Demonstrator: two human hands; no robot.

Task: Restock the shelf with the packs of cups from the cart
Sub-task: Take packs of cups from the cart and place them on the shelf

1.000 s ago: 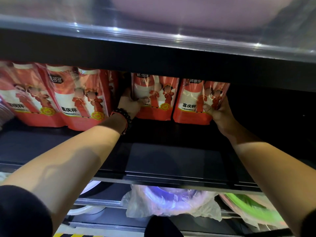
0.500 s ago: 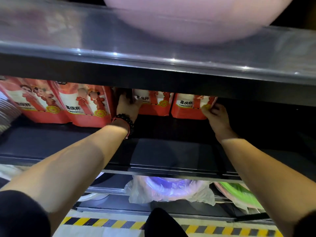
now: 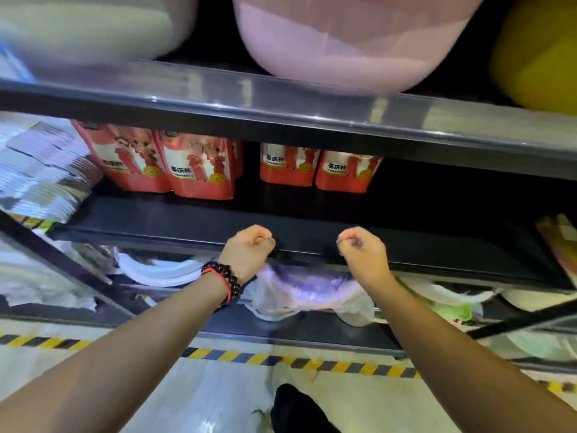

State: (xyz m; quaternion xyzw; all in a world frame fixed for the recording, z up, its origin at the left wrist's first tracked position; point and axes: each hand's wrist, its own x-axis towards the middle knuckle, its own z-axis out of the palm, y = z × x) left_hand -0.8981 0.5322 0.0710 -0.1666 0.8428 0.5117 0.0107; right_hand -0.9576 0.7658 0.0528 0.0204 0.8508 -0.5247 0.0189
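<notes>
Dark shelf: four red cup packs upright along back edge, two left of centre, two at centre; foil-tray stack at left edge.

Bare forearms, no sleeves visible. Left wrist: dark beaded bracelet plus thin red cord band. Right wrist bare.

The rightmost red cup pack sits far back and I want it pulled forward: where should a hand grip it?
Pinch the rightmost red cup pack by its lower right edge, coming from the open front; it stands upright, its left side is against its neighbour, its top under the upper shelf.
</notes>
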